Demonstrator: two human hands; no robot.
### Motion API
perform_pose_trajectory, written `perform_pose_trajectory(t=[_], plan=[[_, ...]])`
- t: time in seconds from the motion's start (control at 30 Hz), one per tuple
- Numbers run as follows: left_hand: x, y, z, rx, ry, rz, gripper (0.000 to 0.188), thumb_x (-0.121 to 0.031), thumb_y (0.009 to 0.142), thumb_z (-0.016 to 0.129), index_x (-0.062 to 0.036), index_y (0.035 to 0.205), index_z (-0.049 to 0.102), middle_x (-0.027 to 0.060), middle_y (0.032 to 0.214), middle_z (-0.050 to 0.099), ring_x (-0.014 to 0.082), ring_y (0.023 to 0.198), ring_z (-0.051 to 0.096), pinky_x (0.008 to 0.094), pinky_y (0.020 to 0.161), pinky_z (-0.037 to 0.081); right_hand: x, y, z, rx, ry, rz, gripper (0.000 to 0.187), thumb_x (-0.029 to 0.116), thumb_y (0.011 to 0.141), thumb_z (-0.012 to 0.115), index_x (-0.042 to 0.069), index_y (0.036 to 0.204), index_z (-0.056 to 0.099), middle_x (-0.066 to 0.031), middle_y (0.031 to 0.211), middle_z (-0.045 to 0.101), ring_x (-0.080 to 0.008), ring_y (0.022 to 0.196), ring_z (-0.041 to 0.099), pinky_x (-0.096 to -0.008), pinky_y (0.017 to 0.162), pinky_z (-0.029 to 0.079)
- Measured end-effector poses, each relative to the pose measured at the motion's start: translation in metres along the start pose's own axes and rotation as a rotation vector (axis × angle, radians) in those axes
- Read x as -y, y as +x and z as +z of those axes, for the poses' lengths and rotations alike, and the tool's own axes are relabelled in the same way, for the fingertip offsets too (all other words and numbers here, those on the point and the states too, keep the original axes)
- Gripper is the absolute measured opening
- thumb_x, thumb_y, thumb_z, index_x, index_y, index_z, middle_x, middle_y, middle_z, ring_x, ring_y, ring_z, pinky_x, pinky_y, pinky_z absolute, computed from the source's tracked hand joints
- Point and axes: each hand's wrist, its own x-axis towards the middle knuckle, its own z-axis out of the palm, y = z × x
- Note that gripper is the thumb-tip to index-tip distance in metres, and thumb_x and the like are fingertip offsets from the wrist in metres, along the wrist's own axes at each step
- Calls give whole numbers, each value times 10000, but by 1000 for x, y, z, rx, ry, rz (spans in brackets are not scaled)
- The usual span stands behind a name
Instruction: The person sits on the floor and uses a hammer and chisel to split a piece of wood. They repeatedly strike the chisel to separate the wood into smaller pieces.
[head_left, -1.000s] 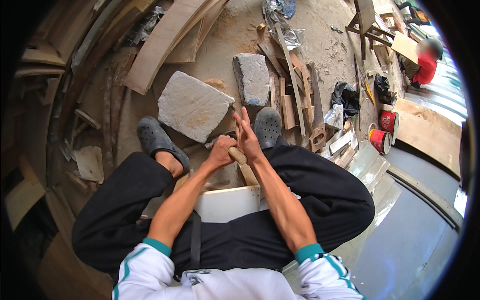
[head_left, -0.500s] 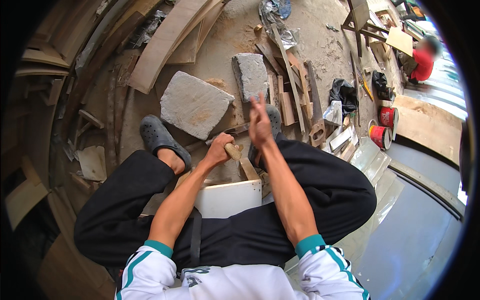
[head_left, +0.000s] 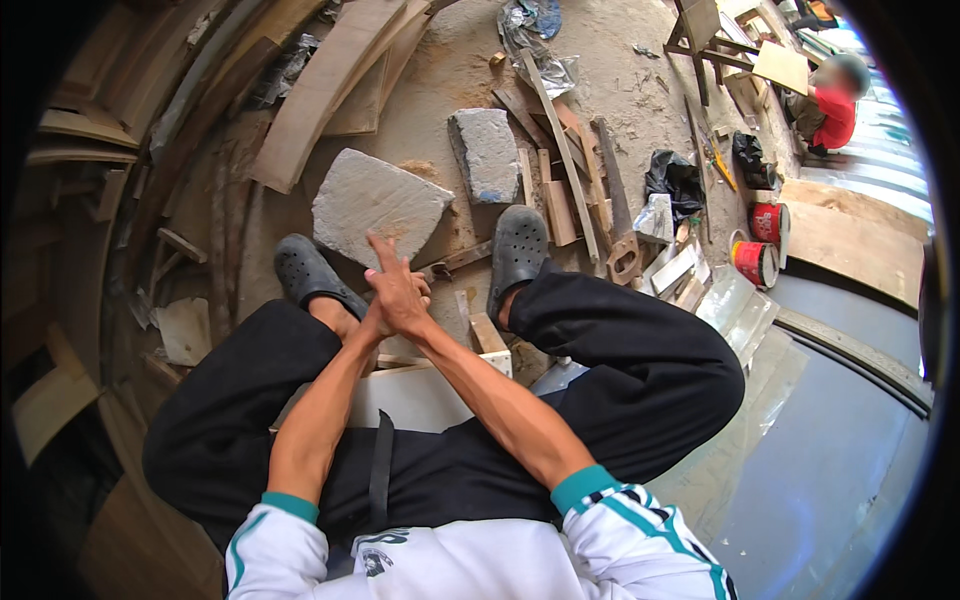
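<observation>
Between my knees, my right hand (head_left: 402, 298) lies across my left hand (head_left: 374, 322), its fingers stretched out and apart. Most of my left hand's fingers are hidden beneath it, and whatever they may hold does not show. Just under both wrists is a wooden box frame with a white panel (head_left: 425, 398). Beyond my fingertips lies a large flat grey stone slab (head_left: 380, 205). To the right of the hands, a small dark metal piece (head_left: 437, 271) shows beside a narrow wooden strip (head_left: 468, 257) on the ground.
A smaller grey block (head_left: 485, 155) lies ahead, beside wood offcuts (head_left: 560, 212) and a handsaw (head_left: 624, 258). Long boards (head_left: 325, 95) lean at the left. Red paint cans (head_left: 755, 262) and a black plastic bag (head_left: 675, 185) sit right. A person in red (head_left: 832, 115) is far right.
My right hand has moved left and down onto my left hand. The wooden handle seen in my left hand before is now hidden. The view has shifted slightly.
</observation>
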Motion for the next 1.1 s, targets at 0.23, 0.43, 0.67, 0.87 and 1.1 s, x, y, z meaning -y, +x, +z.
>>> perform_pose_trajectory(t=[0.23,0.43,0.67,0.87,1.1], plan=[[-24,-2,-10,-70,30,-307,208,-126,932,650,-13,1103,680,98,1025,698,221,1068,629,347,992,446,16,10,-6,-41,119,12,536,225,988,412,6,1476,380,-207,1410,519,-304,1292,488,-382,1139,295],[-28,11,-22,-292,-456,-460,288,-316,929,635,-97,745,602,39,813,643,197,1004,641,357,949,436,-76,-14,-82,-140,-106,428,399,199,948,520,-1,1283,603,-169,1201,676,-250,1123,625,-330,957,466],[-59,2,-52,-381,-1059,-489,293,-239,870,617,-177,639,448,-7,616,448,197,746,577,569,994,469,-42,-39,-41,235,95,524,435,155,984,526,85,1413,510,-101,1310,602,-196,1037,627,-355,785,558],[-74,8,-63,-327,-1198,-387,398,-235,861,612,-173,573,345,-15,525,359,160,585,478,505,994,457,-20,-38,-41,314,362,496,341,152,975,530,21,1278,615,-92,1096,693,-155,866,662,-350,720,583],[-77,20,-54,-395,-1192,-400,393,-239,854,616,-174,581,340,-13,528,341,161,569,454,459,939,468,-10,-37,-55,378,330,507,303,243,934,682,16,1134,672,-61,981,707,-139,802,666,-303,657,561]])
